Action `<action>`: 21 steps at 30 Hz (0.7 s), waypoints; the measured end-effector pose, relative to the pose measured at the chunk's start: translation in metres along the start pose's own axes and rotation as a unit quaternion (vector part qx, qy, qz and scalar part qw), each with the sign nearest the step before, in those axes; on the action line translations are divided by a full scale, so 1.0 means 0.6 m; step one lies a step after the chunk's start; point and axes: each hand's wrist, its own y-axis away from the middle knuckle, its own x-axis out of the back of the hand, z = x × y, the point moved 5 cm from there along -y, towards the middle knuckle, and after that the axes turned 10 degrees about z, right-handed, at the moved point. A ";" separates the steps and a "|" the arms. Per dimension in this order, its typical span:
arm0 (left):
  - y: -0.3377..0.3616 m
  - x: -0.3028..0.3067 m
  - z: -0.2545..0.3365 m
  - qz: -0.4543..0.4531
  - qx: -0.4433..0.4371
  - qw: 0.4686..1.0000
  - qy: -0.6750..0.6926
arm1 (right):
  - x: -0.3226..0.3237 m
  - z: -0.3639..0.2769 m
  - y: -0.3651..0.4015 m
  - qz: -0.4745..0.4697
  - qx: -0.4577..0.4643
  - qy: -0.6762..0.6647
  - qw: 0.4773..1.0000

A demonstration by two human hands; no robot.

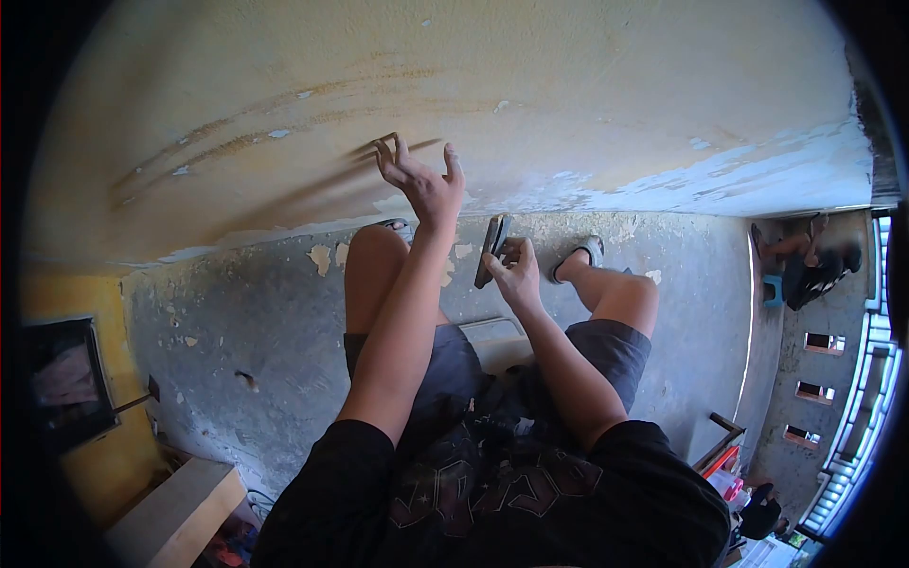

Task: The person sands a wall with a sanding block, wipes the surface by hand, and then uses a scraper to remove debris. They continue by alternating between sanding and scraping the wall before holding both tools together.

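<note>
My left hand (428, 189) is raised in front of the pale yellow wall (587, 95), its fingers spread and bent. The fingertips are at or very near the wall; contact cannot be made out for certain. My right hand (516, 275) is lower and to the right, closed on a flat, dark grey, narrow block (492, 248) held by its lower end, clear of the wall. Its exact kind does not show. Brown scuffed streaks (227, 137) and small chipped spots mark the wall around my left hand. Pale bluish patches (663, 180) show along its lower part.
I sit with knees apart on a low seat (507, 346) over a worn grey floor (284, 360). A ledge (180, 506) stands at lower left. One person (819, 270) is by a blue stool (774, 291) at right; another person (760, 514) is at lower right.
</note>
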 end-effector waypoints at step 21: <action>0.016 0.015 0.046 -0.094 -0.005 0.987 0.133 | 0.076 -0.104 -0.049 0.181 0.099 0.114 0.972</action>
